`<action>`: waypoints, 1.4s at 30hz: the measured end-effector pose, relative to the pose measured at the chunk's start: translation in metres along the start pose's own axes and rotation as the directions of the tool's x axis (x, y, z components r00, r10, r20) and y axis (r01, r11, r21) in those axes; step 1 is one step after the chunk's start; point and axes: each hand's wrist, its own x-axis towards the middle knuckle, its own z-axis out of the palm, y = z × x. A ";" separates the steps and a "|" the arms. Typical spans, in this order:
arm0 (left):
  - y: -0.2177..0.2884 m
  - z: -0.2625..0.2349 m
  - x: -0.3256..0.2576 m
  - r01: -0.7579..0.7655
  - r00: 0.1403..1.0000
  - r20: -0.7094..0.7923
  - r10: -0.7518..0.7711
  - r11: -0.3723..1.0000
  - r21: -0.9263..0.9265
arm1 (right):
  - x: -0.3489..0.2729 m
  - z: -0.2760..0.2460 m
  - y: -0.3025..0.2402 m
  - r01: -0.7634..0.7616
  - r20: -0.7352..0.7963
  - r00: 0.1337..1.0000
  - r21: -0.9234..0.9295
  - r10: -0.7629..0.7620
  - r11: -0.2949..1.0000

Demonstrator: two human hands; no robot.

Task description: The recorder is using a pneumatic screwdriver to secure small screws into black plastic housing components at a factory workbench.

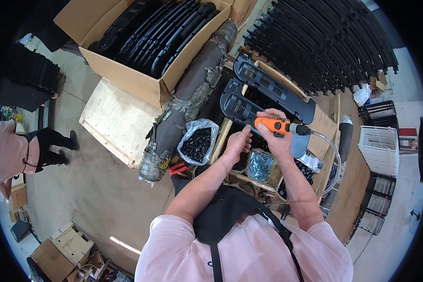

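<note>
My right hand is wrapped round an orange power screwdriver, which lies nearly level with its tip toward the left. From its back end runs a clear hose. At the tip, my left hand has its fingers pinched together; what they hold, if anything, is too small to make out. Both hands are over the near end of a black vented plastic panel, partly covering it. A second such panel lies just beyond. Close below my hands stands a clear-lined tub of silvery screws.
Left of my hands are a plastic bag of small black parts and a red-handled tool. A long wrapped roll lies beside an open carton of black panels. Stacked black parts rise at far right. Another person stands at left.
</note>
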 end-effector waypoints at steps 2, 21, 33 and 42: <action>0.001 0.001 0.008 -0.016 1.000 -0.008 0.016 1.000 -0.001 | 0.003 0.006 -0.001 -0.005 0.017 1.000 -0.011 0.005 1.000; -0.012 0.006 0.026 -0.159 0.979 -0.117 0.165 0.986 0.055 | 0.017 0.020 -0.013 -0.009 0.220 0.973 -0.291 0.076 0.957; -0.012 -0.012 -0.001 -0.100 0.989 -0.090 0.118 0.978 0.180 | 0.000 -0.068 -0.011 0.092 -0.090 0.990 -0.161 -0.108 0.983; -0.010 0.017 -0.048 0.135 0.925 0.351 -0.148 0.989 0.061 | -0.042 -0.129 0.021 0.040 -0.382 0.923 -0.003 -0.038 0.999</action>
